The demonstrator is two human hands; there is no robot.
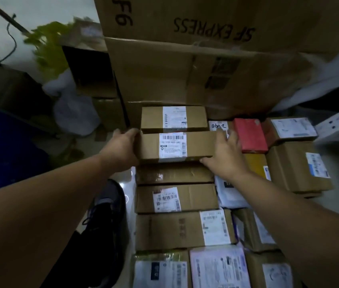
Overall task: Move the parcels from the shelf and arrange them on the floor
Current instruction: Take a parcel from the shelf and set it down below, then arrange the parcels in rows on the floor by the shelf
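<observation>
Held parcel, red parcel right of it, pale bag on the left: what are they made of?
Held parcel: brown cardboard, matte, creased edges, with a white paper label stuck on.
Red parcel: probably paperboard or a smooth wrap, flat even colour; too dim to be sure.
Pale bag: looks like thin plastic film, translucent and crumpled.

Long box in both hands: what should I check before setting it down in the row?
1. Grip: left hand and right hand hold the long box by its ends: ok.
2. Label facing up: ok.
3. Parallel with the labelled box behind it: ok.
4. Landing spot beneath: hidden by the long box, cannot tell.
5. Right hand clear of the red box: cannot tell.
6. Shoe out of the row: ok.
</observation>
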